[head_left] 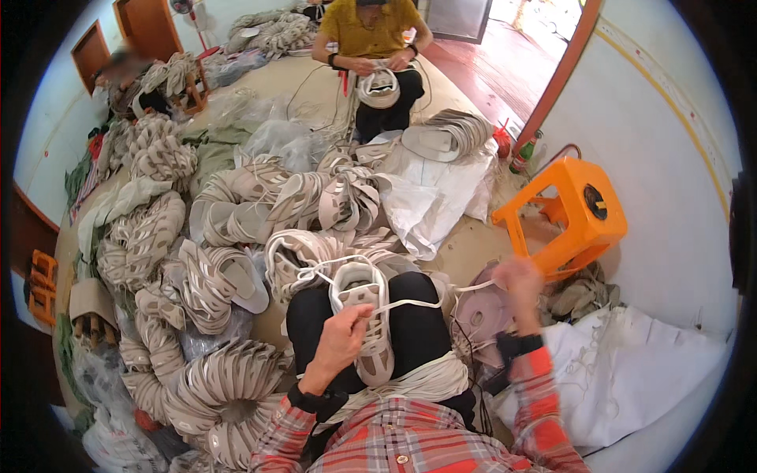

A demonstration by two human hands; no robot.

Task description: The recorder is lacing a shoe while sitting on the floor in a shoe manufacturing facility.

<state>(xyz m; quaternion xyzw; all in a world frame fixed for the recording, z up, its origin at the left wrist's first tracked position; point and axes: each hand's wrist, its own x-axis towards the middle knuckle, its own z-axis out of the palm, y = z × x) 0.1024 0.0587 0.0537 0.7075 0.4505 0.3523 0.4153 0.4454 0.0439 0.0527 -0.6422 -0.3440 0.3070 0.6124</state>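
A beige and white shoe upper [375,369] rests between my knees, its toe toward me and its collar away. My left hand [337,347] is closed at its left side, thumb and fingers pinched by the eyelets. From there a white shoelace [418,303] stretches right to my right hand [519,284], which is raised, smeared by motion and closed round the lace. Another length of lace loops over the collar at the far end. Across my lap lies a bundle of pale laces [422,380].
Rows of stacked shoe uppers [225,386] cover the floor to my left and ahead. An orange stool [564,209] stands at right, near a green bottle [526,154] and white sacking [623,370]. Opposite, a person in a yellow top [367,31] handles another upper.
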